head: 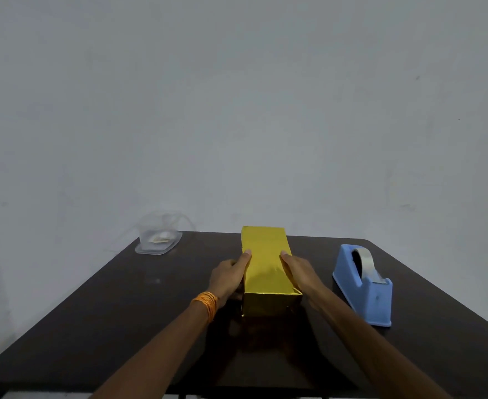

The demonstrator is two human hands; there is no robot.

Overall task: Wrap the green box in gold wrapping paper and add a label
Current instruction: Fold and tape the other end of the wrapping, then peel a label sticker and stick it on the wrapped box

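Here the box (267,266) lies flat on the dark table (122,306), just below and right of the frame's centre, covered in gold paper (266,243) on every face I can see. Its long axis runs from bottom to top of the frame, one short end facing me and the other pointing at the grey wall (237,110), with the far end leaning a touch to the left. My left hand (228,279) clasps the left long side and my right hand (300,273) the right one, each with its thumb laid over the top edge and its fingers down the side face, mostly hidden from view. An orange band (206,303) circles my left wrist. On the near end the paper is folded in, with a small flap standing out at the right corner. A blue tape dispenser (363,286) stands to the right, near my right forearm but apart from it. A clear tub (158,236) sits at the table's far left corner.
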